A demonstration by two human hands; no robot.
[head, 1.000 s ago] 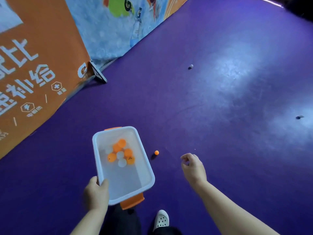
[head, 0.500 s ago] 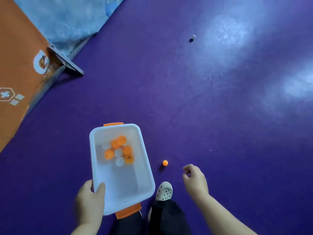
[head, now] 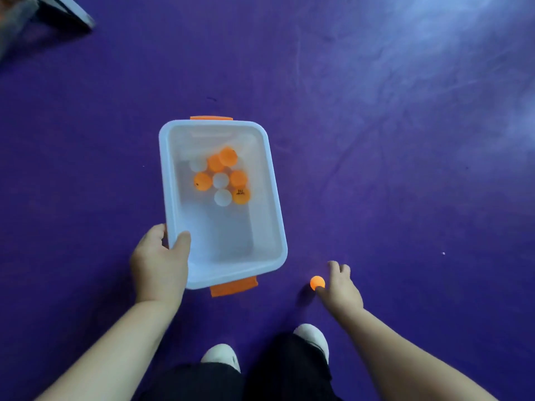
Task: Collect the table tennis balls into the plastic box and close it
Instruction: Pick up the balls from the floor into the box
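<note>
Left hand (head: 159,261): I grip the near left rim of the plastic box (head: 276,198), my thumb hooked over the rim to the inside.
Right hand (head: 340,286): low at the floor, thumb tip against the loose orange ball (head: 317,282); fingers loosely spread past it, not closed round it.
Box contents: orange and white balls (head: 221,180), clustered toward the far end.
Box fittings: orange latches (head: 233,286) at both short ends; top open.
Floor (head: 405,169): purple, with pale glare at upper right.
Far left corner: dark stand foot (head: 66,13).
Below: my white shoes (head: 221,354).
</note>
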